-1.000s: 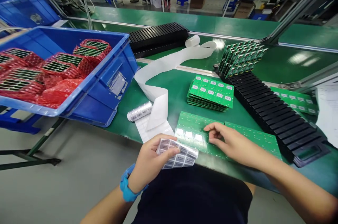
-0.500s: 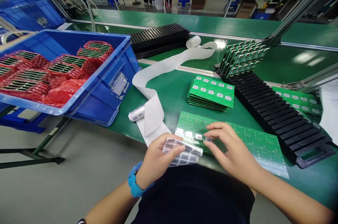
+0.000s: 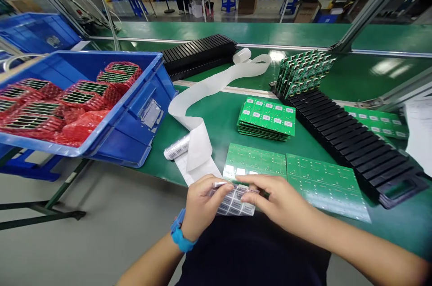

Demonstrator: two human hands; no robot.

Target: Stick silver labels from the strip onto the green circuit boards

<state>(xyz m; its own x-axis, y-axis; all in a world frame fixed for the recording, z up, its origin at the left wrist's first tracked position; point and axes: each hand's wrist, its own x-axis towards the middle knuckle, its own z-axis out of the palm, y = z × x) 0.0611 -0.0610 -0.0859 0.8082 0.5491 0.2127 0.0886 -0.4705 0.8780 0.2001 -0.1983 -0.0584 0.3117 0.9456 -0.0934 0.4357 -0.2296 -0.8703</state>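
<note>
My left hand (image 3: pixel 204 203) grips a sheet of labels (image 3: pixel 236 205), white backing with rows of silver-grey printed stickers, bent over at its upper edge. My right hand (image 3: pixel 275 196) has its thumb and index finger at the sheet's folded part, closed on it; a loose label between them cannot be made out. Just behind the hands lies a green circuit board panel (image 3: pixel 256 158) with white labels along its near row, partly hidden by my fingers. Touching it on the right is a second green panel (image 3: pixel 324 185) with no labels visible.
A stack of labelled boards (image 3: pixel 266 117) stands behind the panels. A black slotted rack (image 3: pixel 351 142) holds upright boards (image 3: pixel 303 72). Backing paper (image 3: pixel 199 142) trails left beside a label roll (image 3: pixel 177 146). A blue bin (image 3: pixel 135 110) holds red-wrapped boards.
My right hand has moved left from the labels on the board to the label sheet in my left hand. The view has shifted slightly.
</note>
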